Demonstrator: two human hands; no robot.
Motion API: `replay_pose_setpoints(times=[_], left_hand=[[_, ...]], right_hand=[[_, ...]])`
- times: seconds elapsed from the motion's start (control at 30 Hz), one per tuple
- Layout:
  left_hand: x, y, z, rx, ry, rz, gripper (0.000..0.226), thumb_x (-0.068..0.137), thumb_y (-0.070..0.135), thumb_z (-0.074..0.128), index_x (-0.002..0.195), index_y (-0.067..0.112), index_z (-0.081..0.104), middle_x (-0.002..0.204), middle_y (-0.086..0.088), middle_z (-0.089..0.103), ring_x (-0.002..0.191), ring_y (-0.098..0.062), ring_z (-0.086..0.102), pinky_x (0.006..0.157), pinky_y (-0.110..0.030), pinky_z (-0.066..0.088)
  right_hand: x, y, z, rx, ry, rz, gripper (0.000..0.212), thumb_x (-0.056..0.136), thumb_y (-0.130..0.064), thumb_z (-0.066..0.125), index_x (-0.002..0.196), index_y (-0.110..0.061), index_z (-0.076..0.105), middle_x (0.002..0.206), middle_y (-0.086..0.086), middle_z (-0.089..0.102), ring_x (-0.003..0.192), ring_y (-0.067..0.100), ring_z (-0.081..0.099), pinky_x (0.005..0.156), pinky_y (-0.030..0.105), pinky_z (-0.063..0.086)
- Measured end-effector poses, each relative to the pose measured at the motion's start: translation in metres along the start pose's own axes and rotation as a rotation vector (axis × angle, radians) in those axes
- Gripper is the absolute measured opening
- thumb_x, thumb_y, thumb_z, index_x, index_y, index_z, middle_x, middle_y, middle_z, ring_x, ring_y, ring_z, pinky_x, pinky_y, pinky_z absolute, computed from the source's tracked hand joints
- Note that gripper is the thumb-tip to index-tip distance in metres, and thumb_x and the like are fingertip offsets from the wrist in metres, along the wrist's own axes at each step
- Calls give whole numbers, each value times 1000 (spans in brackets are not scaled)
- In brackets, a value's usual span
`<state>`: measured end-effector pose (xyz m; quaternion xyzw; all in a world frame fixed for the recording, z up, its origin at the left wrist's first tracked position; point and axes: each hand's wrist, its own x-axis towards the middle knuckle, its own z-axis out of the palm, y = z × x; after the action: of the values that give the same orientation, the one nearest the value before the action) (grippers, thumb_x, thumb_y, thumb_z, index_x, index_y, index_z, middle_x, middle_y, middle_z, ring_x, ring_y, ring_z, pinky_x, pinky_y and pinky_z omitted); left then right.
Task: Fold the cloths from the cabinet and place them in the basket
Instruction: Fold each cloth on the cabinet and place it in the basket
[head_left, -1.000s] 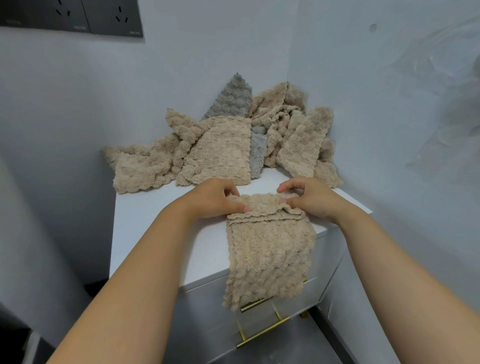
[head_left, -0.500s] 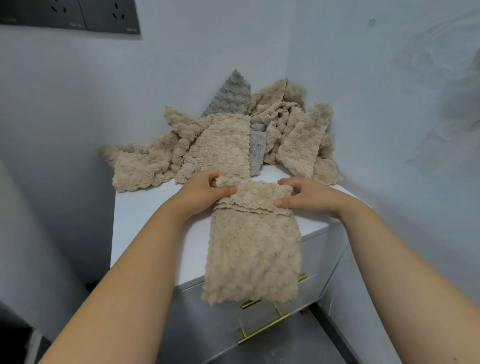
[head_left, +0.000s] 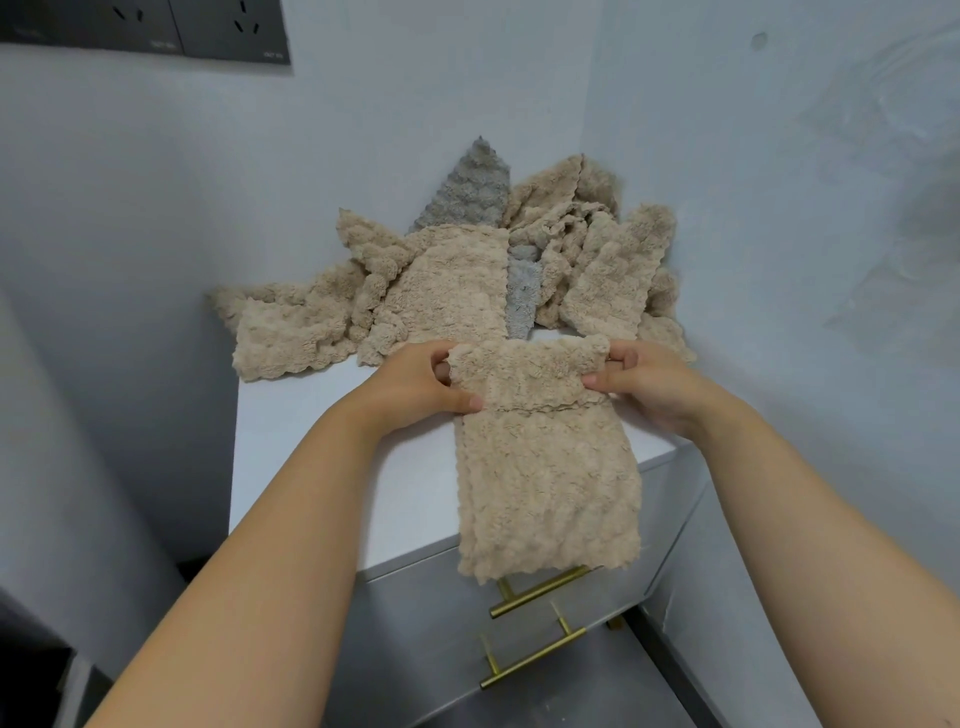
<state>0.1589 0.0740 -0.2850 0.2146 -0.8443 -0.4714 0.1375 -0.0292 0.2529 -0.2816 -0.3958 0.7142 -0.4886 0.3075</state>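
- Folding underway on one beige cloth (head_left: 545, 467): top edge doubled over, lower part hanging past the front of the cabinet surface (head_left: 311, 467).
- Left hand (head_left: 415, 384), right hand (head_left: 649, 384): fingers (head_left: 621, 356) pinching the fold's two ends.
- Pile of cloths (head_left: 452, 291) behind, unfolded: most work apparently left; basket not in view.

The left hand (head_left: 410, 387) and right hand (head_left: 652, 384) are bare, like both forearms, with short fingernails.
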Motion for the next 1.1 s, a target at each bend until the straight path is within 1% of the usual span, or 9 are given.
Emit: replay_pose_setpoints(times=[0.07, 0.17, 0.27, 0.33, 0.4, 0.5, 0.63, 0.87, 1.1], left_hand=[[1, -1, 4, -33, 54, -11, 39, 75, 8, 78, 65, 16, 41, 53, 10, 39, 41, 1, 36, 45, -9, 29], [6, -4, 7, -56, 143, -14, 31, 75, 10, 79, 68, 3, 49, 56, 3, 44, 53, -9, 42, 59, -19, 35], [8, -5, 10, -116, 246, 2, 30, 75, 7, 79, 69, 4, 49, 62, -5, 40, 56, -10, 41, 57, -19, 36], [9, -4, 12, -140, 341, 21, 46, 75, -1, 76, 61, 11, 34, 57, 1, 36, 48, -3, 39, 53, -15, 35], [9, -2, 13, -121, 408, 39, 43, 74, -3, 76, 60, 10, 37, 60, -3, 43, 56, -11, 44, 61, -27, 42], [10, -2, 10, -75, 396, 50, 18, 72, -2, 77, 84, -5, 62, 86, -18, 67, 79, -25, 63, 75, -37, 52], [5, -3, 4, -88, 299, 73, 25, 74, -3, 76, 97, 1, 68, 97, -9, 71, 84, -14, 65, 67, -13, 49], [-4, -6, -6, -130, 104, 97, 24, 74, -9, 72, 79, 14, 69, 81, 6, 70, 72, 3, 64, 68, -11, 50], [-12, 0, 1, -117, 128, 29, 30, 95, 9, 42, 79, 10, 67, 87, -3, 59, 82, -10, 51, 69, -6, 41]], right_hand=[[0, 3, -2, 31, 8, -2, 19, 84, 3, 63, 101, 4, 53, 43, -10, 45, 45, 2, 45, 56, 11, 43], [0, 1, 1, 38, 29, -19, 46, 67, -20, 77, 96, 9, 56, 68, 11, 56, 69, 20, 54, 83, 37, 48], [4, 3, 1, -50, 69, 1, 54, 57, -32, 89, 82, 2, 53, 71, 8, 45, 71, 21, 45, 78, 41, 40], [7, 2, 6, -53, 109, -25, 40, 65, -19, 85, 81, -2, 53, 70, 8, 44, 69, 20, 46, 76, 38, 42], [12, 4, 11, 6, 184, -58, 20, 74, -1, 77, 80, 2, 58, 73, 10, 57, 71, 21, 56, 76, 34, 47], [14, 5, 22, 115, 265, -92, 29, 74, 14, 69, 94, -8, 68, 98, 15, 70, 95, 29, 67, 88, 40, 52], [13, 6, 22, 65, 262, -133, 36, 74, 15, 68, 97, -13, 70, 102, 12, 71, 100, 27, 66, 93, 39, 52], [3, 4, 10, 46, 89, -143, 36, 77, 17, 63, 99, -12, 68, 100, 6, 71, 92, 14, 68, 85, 23, 55], [-2, 4, 11, 36, 130, -102, 22, 83, -3, 56, 77, -12, 75, 91, 8, 72, 96, 23, 64, 95, 37, 47]])
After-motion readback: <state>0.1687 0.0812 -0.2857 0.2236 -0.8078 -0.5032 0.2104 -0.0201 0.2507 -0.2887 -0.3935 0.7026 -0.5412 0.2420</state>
